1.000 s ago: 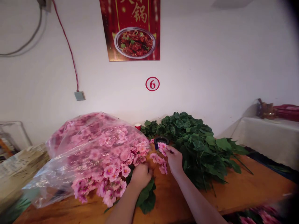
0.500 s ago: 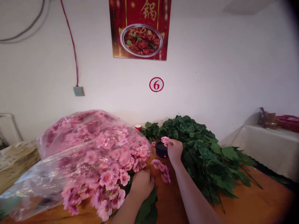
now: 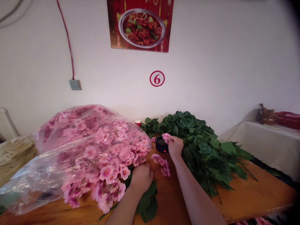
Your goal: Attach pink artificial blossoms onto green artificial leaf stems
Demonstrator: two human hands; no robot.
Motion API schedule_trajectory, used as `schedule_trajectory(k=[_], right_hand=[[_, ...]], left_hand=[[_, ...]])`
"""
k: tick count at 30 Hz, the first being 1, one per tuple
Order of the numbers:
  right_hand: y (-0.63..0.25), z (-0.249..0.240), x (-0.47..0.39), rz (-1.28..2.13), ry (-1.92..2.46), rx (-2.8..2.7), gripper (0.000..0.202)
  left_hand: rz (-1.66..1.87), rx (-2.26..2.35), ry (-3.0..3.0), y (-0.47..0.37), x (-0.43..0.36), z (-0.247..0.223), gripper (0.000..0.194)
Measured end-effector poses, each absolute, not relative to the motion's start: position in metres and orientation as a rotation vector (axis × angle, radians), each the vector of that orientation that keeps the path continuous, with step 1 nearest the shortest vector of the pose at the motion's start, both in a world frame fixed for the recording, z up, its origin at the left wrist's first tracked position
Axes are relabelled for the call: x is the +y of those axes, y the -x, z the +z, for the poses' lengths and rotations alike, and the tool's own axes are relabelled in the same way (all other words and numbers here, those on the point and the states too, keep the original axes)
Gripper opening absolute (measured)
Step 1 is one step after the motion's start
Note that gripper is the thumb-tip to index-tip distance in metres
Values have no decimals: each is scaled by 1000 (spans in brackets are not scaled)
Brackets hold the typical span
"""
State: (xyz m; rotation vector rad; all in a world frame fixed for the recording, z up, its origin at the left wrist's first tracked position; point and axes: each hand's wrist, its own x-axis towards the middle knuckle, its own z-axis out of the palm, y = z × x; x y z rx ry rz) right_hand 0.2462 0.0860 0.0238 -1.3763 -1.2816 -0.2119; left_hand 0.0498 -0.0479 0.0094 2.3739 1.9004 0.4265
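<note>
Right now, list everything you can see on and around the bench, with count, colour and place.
Plastic bag: one, clear, left on the table, full of pink flowers.
Loose blossoms: a small cluster, pink, between the hands.
Leaf pile: one, green, right of centre.
Small pot: one, dark with a red light, by the wall.
Cup: one, red, behind the bag.
Table: one, orange-brown wood.
Poster: one, red, on the wall.
Number 6 sign: one, red circle, below the poster.
Left hand: closed on flower stems at the bag mouth.
Right hand: pinching a pink blossom over the small pot.
</note>
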Motion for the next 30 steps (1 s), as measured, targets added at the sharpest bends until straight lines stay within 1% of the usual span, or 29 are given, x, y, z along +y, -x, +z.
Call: schedule_trajectory(k=[4, 9, 12, 15, 22, 26, 30], right_hand=[[-247, 26, 85, -175, 1404, -1356, 22], [-248, 31, 82, -161, 1405, -1313, 21], [-248, 35, 79, -107, 1405, -1259, 22], [-246, 37, 75, -60, 1424, -1234, 23], [-245, 40, 68, 45, 1468, -1287, 22], [-240, 43, 64, 234, 1363, -1198, 21], [-225, 41, 46, 555, 1141, -1108, 25]], left_hand=[[339, 1823, -2391, -48, -50, 15, 20], [312, 1895, -2365, -50, -49, 17, 26], [354, 1935, -2378, -53, -47, 11, 23], [468, 1954, -2385, -53, -46, 5, 20], [512, 1999, -2345, -54, -47, 4, 24], [514, 2024, -2311, -54, -48, 6, 25], [554, 2040, -2272, -55, -49, 4, 24]])
